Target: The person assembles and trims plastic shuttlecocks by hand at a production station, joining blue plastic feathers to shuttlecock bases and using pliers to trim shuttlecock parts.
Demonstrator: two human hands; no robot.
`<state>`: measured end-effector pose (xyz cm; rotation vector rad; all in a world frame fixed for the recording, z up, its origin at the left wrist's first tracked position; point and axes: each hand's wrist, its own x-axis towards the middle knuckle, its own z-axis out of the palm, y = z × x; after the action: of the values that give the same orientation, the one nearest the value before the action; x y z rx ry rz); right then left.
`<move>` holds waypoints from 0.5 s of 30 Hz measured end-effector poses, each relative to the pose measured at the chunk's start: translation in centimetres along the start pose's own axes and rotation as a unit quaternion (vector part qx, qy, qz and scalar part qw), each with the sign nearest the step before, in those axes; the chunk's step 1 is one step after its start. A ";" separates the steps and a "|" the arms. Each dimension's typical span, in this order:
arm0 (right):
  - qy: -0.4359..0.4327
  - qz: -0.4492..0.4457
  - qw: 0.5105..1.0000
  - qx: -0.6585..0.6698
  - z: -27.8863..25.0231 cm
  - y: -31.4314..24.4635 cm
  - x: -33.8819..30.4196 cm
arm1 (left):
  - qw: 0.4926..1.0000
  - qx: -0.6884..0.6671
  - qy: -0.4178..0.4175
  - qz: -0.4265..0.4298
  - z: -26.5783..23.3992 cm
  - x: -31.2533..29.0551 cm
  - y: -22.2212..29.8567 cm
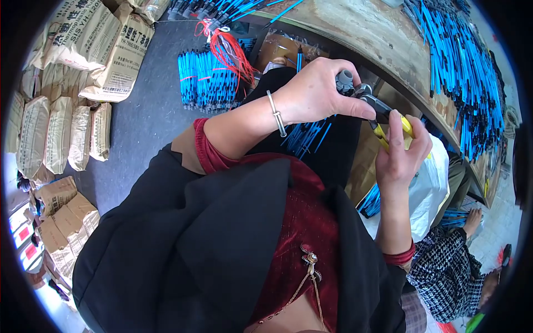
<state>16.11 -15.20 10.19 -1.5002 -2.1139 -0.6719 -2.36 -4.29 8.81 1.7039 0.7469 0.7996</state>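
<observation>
**Left hand (pixel 327 91) and right hand (pixel 401 152) meet by the worktop (pixel 361 28)**

The worktop is biggest, with blue sticks (pixel 469 91) piled on it. Next, pliers (pixel 380 108), with the right hand wrapped round their yellow handles (pixel 408 126). Smallest is a grey part (pixel 345 80), pinched in the left hand by the pliers' nose. I can't tell if they bite it. If they slip, I think they could nip the left thumb (pixel 358 107), or the part could drop.

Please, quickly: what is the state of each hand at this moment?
Left hand: closed, fingers holding grey ribbed parts.
Right hand: closed around yellow-handled pliers.
</observation>
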 end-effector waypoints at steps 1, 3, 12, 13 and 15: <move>-0.017 0.029 0.999 0.026 0.1 -0.2 -0.4 | 1.000 -0.001 -0.003 -0.012 0.0 0.0 0.1; -0.034 0.057 0.996 0.051 -0.3 -0.5 -0.5 | 0.999 -0.003 -0.008 -0.037 0.1 -0.1 0.2; -0.116 0.100 0.986 0.061 -2.3 -1.4 1.1 | 0.999 -0.013 -0.007 -0.030 0.0 -0.2 -0.4; -0.125 0.107 0.984 0.062 -2.3 -1.4 1.0 | 1.000 -0.003 -0.017 -0.020 -0.1 -0.1 -0.4; -0.139 0.116 0.981 0.067 -3.0 -1.2 0.9 | 0.999 0.016 -0.036 -0.007 -0.1 -0.4 -0.6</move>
<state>14.96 -16.77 12.90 -1.8114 -2.0837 -0.2417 -2.70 -4.44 8.22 1.7450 0.7248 0.7176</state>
